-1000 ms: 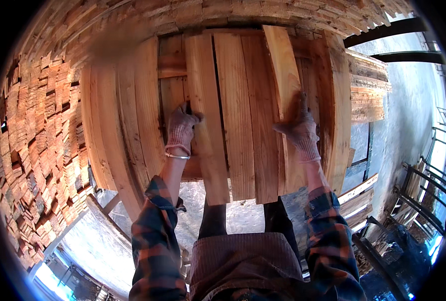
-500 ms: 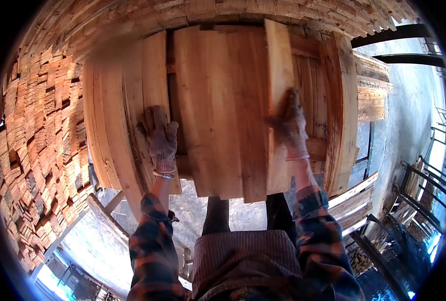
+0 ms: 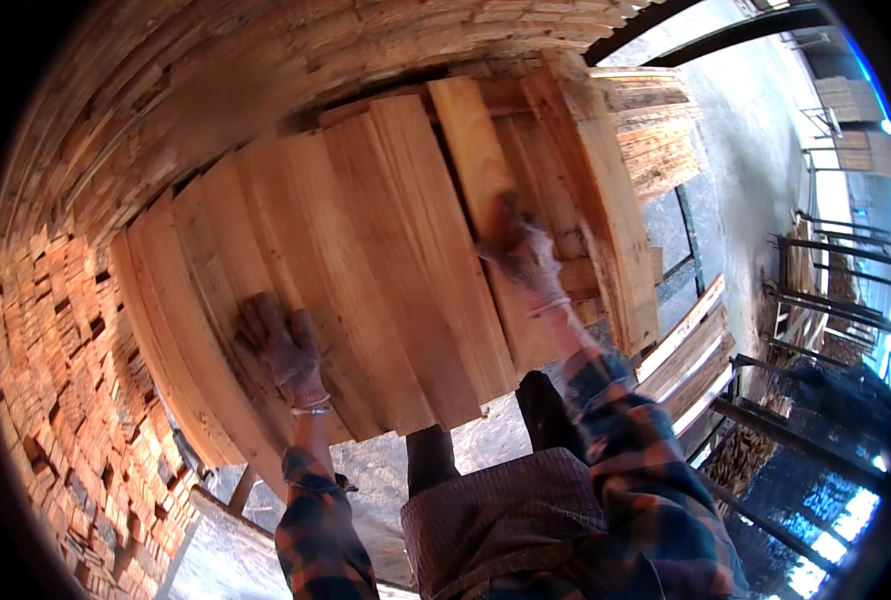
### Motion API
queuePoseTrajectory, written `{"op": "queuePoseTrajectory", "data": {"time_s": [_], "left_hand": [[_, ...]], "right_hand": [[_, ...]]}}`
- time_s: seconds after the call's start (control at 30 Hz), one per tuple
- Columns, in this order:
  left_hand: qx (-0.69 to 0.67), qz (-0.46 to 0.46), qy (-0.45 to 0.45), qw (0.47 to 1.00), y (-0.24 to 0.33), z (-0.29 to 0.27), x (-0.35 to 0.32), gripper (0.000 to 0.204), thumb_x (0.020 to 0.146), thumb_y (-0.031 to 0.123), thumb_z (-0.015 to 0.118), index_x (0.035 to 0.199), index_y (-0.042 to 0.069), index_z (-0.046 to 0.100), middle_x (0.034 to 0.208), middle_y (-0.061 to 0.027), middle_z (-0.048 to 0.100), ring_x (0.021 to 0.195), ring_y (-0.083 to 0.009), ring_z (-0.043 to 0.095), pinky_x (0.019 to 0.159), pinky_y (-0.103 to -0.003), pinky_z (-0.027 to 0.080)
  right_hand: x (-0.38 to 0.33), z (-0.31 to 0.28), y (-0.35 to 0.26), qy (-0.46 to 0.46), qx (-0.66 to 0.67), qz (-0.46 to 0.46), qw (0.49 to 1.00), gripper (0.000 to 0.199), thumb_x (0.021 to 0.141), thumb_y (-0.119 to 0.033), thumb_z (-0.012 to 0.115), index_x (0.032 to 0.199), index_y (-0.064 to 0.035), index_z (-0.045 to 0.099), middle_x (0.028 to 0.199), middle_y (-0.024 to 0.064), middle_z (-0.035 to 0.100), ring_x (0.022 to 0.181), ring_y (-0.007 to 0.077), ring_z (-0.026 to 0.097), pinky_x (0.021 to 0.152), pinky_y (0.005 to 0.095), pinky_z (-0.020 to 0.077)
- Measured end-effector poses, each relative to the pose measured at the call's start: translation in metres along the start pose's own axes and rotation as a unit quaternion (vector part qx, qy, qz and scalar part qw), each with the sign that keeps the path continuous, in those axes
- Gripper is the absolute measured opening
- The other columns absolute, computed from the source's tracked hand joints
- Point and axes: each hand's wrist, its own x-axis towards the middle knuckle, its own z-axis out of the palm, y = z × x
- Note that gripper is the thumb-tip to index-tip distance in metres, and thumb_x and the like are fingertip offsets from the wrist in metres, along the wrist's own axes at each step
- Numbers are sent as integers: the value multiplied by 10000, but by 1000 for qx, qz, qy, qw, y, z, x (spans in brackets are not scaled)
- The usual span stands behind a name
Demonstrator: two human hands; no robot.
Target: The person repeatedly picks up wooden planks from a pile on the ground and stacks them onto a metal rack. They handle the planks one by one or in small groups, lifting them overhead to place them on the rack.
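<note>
Several flat wooden boards [image 3: 365,240] lie side by side in front of me, pushed close together. My left hand [image 3: 287,350], in a knitted work glove, rests flat on the left boards with its fingers spread. To the right, a paler board [image 3: 470,130] lies along the group, with a narrow dark gap between. My right hand [image 3: 527,262], also gloved, lies over this pale board, thumb out toward the gap. Its fingertips look dark and slightly blurred. Beyond it on the right stand thicker, rough-edged boards [image 3: 610,220].
A tall wall of stacked wood pieces [image 3: 75,430] rises at the left and curves round the far side. More stacked boards [image 3: 650,125] sit at the far right. Pale-edged planks [image 3: 685,350] lie to the near right, beside dark metal rails [image 3: 795,430].
The middle boards have slid left, closing the gap by my left hand. A gap now separates them from the pale board. My view has turned, so the scene is tilted.
</note>
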Motion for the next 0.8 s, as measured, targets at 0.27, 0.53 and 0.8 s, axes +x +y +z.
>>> {"op": "queuePoseTrajectory", "data": {"time_s": [0.27,0.53,0.8], "left_hand": [[109,16,-25,994,-2,-11,-2,568,946,398,441,1374,27,395,1409,-228,397,1312,-389,351,1091,-523,227],[-249,-13,-43,968,175,-10,-20,545,900,198,618,1369,8,417,1388,-179,440,1311,-321,384,1081,-376,331],[98,120,32,987,259,60,-22,715,880,550,501,1406,83,376,1426,-207,338,1328,-412,298,1092,-551,225]], "right_hand": [[3,-91,-2,16,-151,-126,980,747,768,-296,711,1415,-155,365,1282,178,499,1159,348,513,930,434,439],[50,-169,73,-116,-127,107,979,1060,655,-408,776,1494,-173,171,1262,215,470,1083,375,561,905,423,466],[111,-201,181,-88,-119,124,981,1079,669,-445,762,1503,-185,130,1225,233,494,1072,403,568,892,438,480]]}}
